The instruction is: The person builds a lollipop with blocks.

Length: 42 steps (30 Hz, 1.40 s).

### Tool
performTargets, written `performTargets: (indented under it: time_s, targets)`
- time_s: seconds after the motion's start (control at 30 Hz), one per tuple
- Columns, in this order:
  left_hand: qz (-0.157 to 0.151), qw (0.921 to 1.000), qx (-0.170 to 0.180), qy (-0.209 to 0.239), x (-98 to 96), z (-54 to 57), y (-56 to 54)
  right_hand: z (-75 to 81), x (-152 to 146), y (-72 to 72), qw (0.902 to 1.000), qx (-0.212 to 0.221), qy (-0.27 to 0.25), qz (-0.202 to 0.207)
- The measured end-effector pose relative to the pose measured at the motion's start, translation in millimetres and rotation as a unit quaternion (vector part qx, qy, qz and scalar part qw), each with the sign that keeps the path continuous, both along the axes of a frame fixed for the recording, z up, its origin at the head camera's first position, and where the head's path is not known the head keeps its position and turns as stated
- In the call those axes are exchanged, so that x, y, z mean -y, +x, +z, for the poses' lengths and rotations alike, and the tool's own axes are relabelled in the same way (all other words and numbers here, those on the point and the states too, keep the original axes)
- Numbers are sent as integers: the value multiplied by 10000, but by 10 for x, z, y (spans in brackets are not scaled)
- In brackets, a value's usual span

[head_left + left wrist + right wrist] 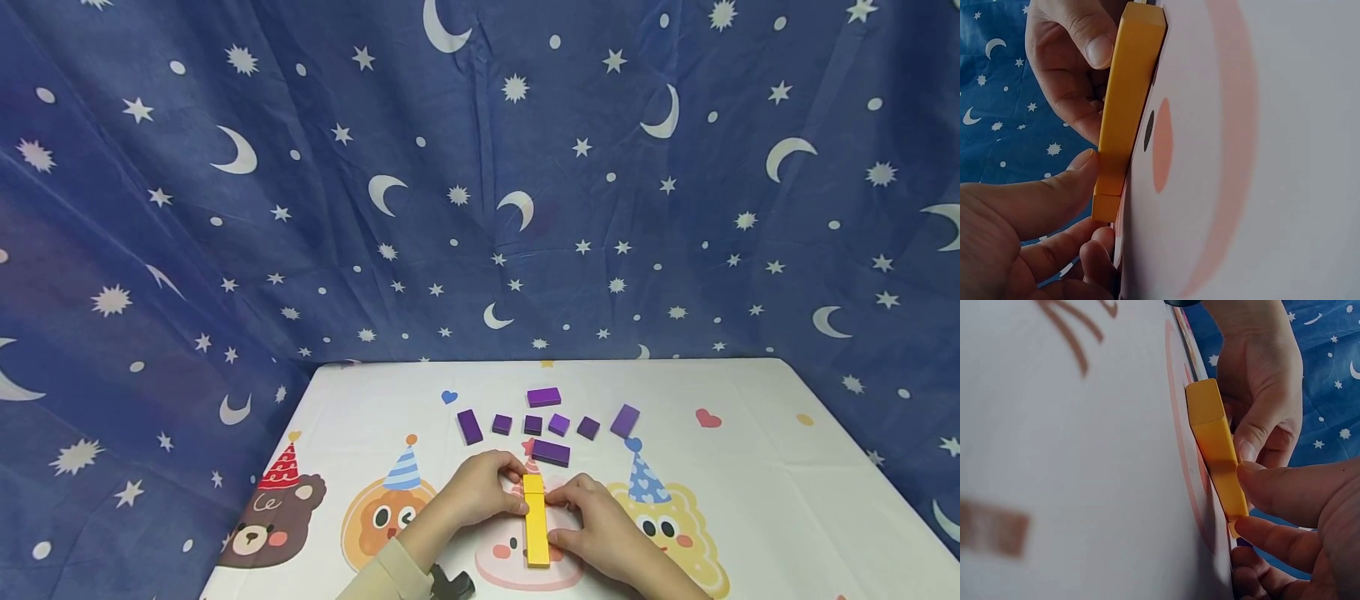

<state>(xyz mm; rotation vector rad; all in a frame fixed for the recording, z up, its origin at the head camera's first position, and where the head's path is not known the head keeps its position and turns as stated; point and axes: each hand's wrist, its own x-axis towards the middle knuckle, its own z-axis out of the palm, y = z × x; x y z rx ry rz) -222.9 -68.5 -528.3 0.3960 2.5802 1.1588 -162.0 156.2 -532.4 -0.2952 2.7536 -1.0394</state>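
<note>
Left hand (483,490) and right hand (597,523), half-curled, pinch between them a long yellow wooden-looking block (537,533) and small yellow block (533,483), likely so they line up, away from the far edge of the white surface (787,508).

Yellow blocks (536,529), purple blocks (551,453), white cartoon-printed tablecloth (795,500), blue curtain (480,221) with white moons and stars

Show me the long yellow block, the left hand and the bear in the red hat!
Long yellow block (537,528): head view, middle of its top face.
Left hand (478,490): head view, back of the hand.
Bear in the red hat (282,517): head view, brown part of its printed face.
</note>
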Motion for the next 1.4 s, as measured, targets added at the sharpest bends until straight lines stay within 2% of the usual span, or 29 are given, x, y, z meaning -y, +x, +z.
performTargets:
  time_s: [0.2, 0.47, 0.7, 1.03, 1.4]
  targets:
    - [-71, 9998, -150, 81, 8, 4, 16, -13, -1, 1, 10000, -51, -6, -4]
    - [-48, 9999, -53, 154, 21, 7, 57, -9, -1, -10, 10000, 17, 10, -26]
    - [-65, 9997, -102, 209, 32, 43, 156, -2, -3, -16, 9999, 73, 18, -66]
    - [-46, 9994, -349, -58, -5, 59, 294, -10, -10, -15, 10000, 27, 8, 5]
    - [-193, 9987, -463, -95, 7, 39, 303, -17, -6, -18, 10000, -41, 62, 31]
